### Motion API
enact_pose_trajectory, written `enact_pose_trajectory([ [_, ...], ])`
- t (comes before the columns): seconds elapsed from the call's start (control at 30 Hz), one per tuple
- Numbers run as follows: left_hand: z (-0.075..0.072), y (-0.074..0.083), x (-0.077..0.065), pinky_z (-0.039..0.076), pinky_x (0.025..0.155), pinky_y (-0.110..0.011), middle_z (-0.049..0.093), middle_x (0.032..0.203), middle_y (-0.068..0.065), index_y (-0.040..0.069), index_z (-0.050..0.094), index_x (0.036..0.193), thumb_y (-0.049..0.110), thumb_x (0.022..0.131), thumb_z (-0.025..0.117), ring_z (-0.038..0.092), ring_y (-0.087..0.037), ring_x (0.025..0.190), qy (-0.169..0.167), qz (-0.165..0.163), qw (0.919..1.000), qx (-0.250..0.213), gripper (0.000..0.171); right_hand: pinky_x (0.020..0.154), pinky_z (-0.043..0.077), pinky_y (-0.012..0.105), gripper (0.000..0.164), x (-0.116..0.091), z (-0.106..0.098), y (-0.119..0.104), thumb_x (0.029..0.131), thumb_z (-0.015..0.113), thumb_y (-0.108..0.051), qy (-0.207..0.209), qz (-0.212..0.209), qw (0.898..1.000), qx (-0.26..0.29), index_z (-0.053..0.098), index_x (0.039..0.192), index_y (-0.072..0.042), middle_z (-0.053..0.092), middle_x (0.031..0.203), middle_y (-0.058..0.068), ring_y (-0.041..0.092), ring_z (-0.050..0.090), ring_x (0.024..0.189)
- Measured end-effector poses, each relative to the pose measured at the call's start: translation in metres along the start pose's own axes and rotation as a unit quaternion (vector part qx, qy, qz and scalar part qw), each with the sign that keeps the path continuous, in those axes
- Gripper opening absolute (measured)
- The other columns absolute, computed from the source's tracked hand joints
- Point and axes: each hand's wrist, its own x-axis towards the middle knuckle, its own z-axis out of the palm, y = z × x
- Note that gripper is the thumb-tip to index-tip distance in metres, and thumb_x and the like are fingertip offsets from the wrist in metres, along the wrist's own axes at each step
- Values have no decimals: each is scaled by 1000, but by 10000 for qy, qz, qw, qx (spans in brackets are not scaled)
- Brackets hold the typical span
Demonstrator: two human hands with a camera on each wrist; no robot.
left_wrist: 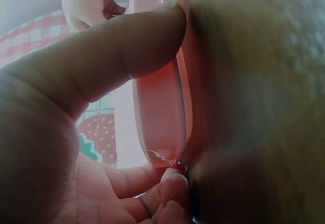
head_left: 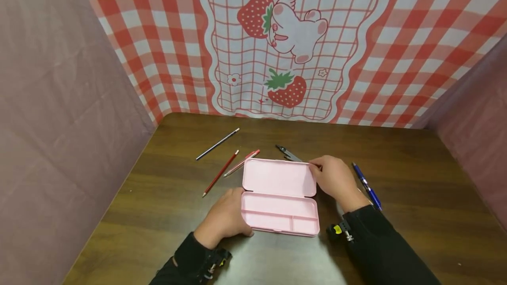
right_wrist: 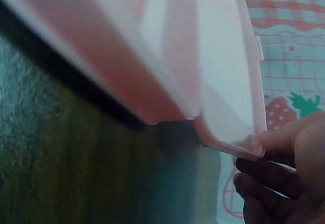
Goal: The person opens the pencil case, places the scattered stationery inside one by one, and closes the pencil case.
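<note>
A pink pencil case point(head_left: 266, 221) lies on the table with its lid point(head_left: 279, 177) swung back, showing a long compartment and two smaller ones. My left hand point(head_left: 225, 215) holds the left end of the base. In the left wrist view its thumb point(left_wrist: 147, 41) lies along the front side and the fingers are curled at the far corner. My right hand point(head_left: 337, 180) pinches the lid's far right corner, thumb on the inner face and fingers behind, as the right wrist view shows. The compartments in the base hold nothing.
Left of the case lie a dark striped pencil point(head_left: 218, 144), a red pencil point(head_left: 220, 173) and a red-and-white pen point(head_left: 241, 163). A grey drawing compass point(head_left: 288, 153) is partly hidden behind the lid. A blue pen point(head_left: 366, 186) lies beyond the right hand. Checked cloth point(head_left: 170, 47) hangs behind the table.
</note>
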Motion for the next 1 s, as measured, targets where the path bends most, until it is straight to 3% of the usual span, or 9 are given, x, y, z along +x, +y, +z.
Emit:
enact_pose_trajectory([
  [0.23, 0, 1, 1, 50, 87, -45, 57, 108, -10, -2, 57, 126, 26, 46, 103, 55, -28, 99, 61, 27, 10000, 14, 96, 74, 52, 48, 14, 10, 6, 3, 100, 67, -19, -27, 168, 9994, -312, 65, 106, -7, 67, 89, 10, 28, 58, 76],
  [0.47, -1, 2, 0, 49, 89, -46, 58, 108, -11, -4, 56, 127, 27, 46, 103, 56, -29, 100, 73, 33, 10000, 31, 98, 79, 52, 48, 13, 10, 10, 0, 97, 70, -19, -354, 142, 9980, -500, 73, 98, -7, 65, 96, 10, 28, 58, 82],
  [0.63, 1, 1, -1, 49, 90, -47, 57, 111, -12, -4, 55, 129, 27, 46, 103, 56, -29, 101, -24, -47, 10000, -9, 101, 79, 52, 46, 18, 6, 12, 2, 96, 73, -23, -746, 303, 9958, -439, 71, 102, -7, 63, 95, 9, 27, 57, 82],
  [1.0, 0, -1, 1, 49, 91, -48, 58, 113, -12, -3, 54, 130, 28, 48, 103, 56, -30, 102, -34, -34, 10000, 13, 101, 90, 50, 53, 39, 4, 17, 6, 94, 74, -33, -757, 360, 9960, -298, 69, 118, -3, 64, 107, 14, 31, 57, 92],
])
